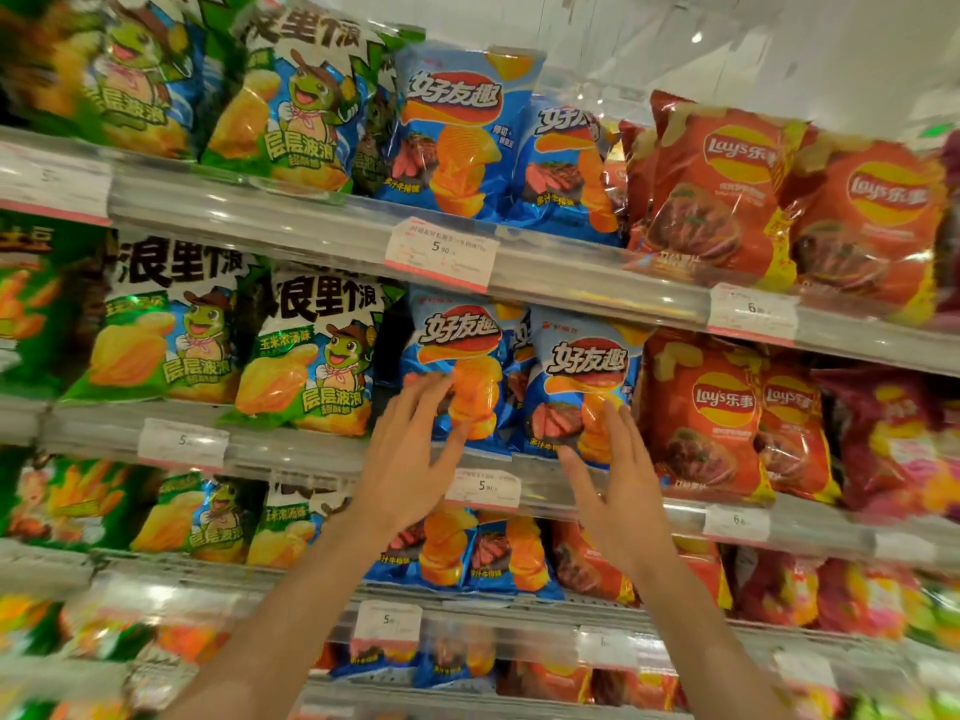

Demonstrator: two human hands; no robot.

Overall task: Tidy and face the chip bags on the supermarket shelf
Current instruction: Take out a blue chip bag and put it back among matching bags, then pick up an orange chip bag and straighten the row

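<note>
Two blue chip bags (519, 376) stand on the middle shelf (322, 449). Left hand (410, 459) and right hand (618, 485), grip wide and empty, reach them; a careless push could topple the tilted right bag (582, 387) off.

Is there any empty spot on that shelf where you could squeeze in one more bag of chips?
Hardly. The one gap is a dark slot between the green bag and the blue bag that the left hand reaches for. The right hand is at a second blue bag, pressed against the red bags. Everywhere else is packed.
</note>
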